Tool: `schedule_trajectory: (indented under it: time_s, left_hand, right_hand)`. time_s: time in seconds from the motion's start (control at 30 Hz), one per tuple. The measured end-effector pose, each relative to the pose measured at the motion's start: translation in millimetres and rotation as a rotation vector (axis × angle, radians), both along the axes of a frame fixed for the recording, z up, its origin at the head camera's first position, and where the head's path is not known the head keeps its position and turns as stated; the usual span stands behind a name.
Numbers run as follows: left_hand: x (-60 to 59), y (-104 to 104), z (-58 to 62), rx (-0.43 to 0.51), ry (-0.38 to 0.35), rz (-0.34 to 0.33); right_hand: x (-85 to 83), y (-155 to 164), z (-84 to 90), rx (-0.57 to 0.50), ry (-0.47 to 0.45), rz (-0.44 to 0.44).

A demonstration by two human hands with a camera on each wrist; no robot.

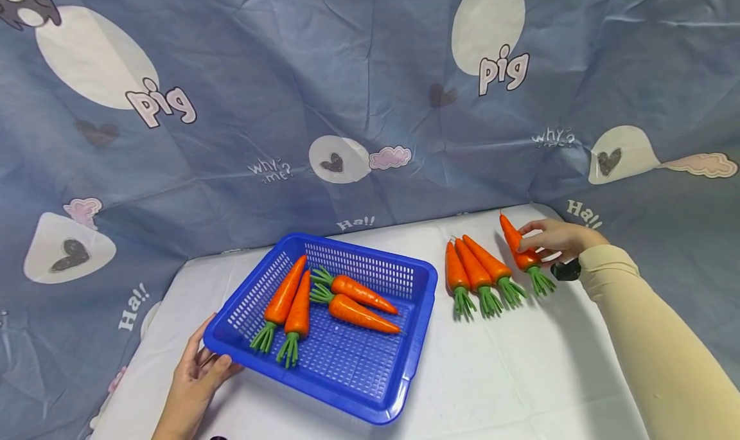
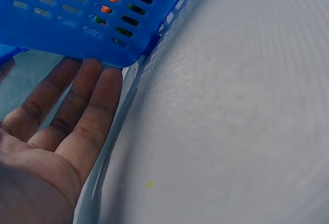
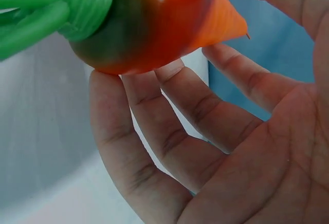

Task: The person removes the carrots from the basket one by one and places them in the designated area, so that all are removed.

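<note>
One imitation carrot [image 1: 513,234] pinched by the right hand [image 1: 557,236]

Nearest, the left hand [image 1: 193,379] is at the near-left corner of a blue plastic basket [image 1: 300,382], fingers extended and slightly apart, tips touching the basket's lower edge. Ahead and right of that hand, inside the basket, one pair of carrots [image 1: 286,292] points its green tops toward the person; another pair [image 1: 361,315] points its tops leftward. Farther off, three carrots [image 1: 473,263] lie side by side on the white cloth [image 1: 491,376], just left of the right hand. That hand is clamped on its carrot, thumb opposite the fingers, a black band [image 1: 565,270] at the wrist. Beyond both hands hangs a blue-grey printed fabric [image 1: 231,138], reading "pig" twice, "WHY me?" [image 1: 270,169] on the left, "WHY?" [image 1: 553,136] on the right, with "Ha!!" [image 1: 355,223] lower down.
</note>
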State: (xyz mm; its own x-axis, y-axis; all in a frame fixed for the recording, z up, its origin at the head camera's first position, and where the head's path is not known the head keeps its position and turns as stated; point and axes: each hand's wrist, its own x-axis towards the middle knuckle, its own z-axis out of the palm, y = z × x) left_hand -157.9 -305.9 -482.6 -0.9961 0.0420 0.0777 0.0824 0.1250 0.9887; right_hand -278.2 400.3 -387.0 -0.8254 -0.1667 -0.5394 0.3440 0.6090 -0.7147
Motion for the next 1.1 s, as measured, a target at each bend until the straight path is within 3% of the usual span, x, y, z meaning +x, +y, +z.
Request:
schedule_trajectory:
  time_s: [0.37,0.7,1.1]
  left_hand:
    - [-2.5,0,1.9,-0.023,0.013,0.005]
    - [-1.3,2,1.1,-0.027,-0.004,0.021]
    - [-1.1,1,1.2,-0.002,-0.001,0.012]
  right_hand:
    - [-0.4,3,-10.8,0.033,-0.019,-0.023]
    - [-2.6,-2,-20.8,0.006,-0.055,0.010]
    - [-2.7,-11,-23.2,0.078,-0.070,0.048]
